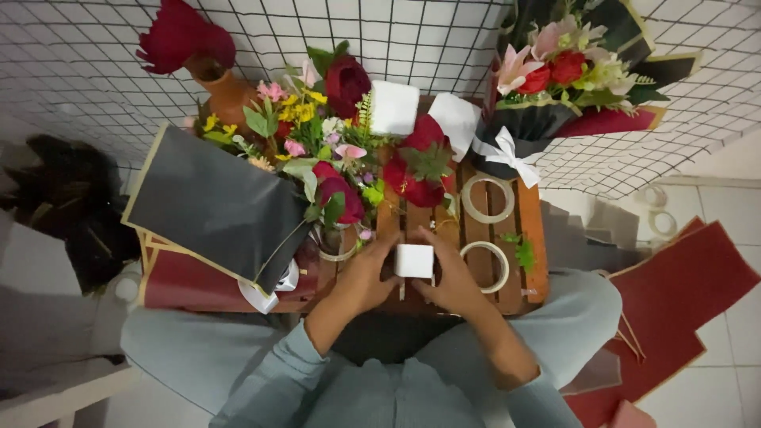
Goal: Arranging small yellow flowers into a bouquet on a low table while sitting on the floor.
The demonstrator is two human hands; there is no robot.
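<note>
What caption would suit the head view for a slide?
Both hands, left hand and right hand, hold a small white block over a wooden crate beside flower bouquets.

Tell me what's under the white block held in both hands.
Beneath the white block lies the slatted wooden table. The left hand and right hand grip its sides. Two tape rings lie to its right. The slats right under it are hidden.

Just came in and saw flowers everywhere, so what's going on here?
A seated person holds a small white block between the left hand and right hand over a low wooden slatted table. Two tape rings lie on it, beside artificial roses and a wrapped bouquet.
</note>
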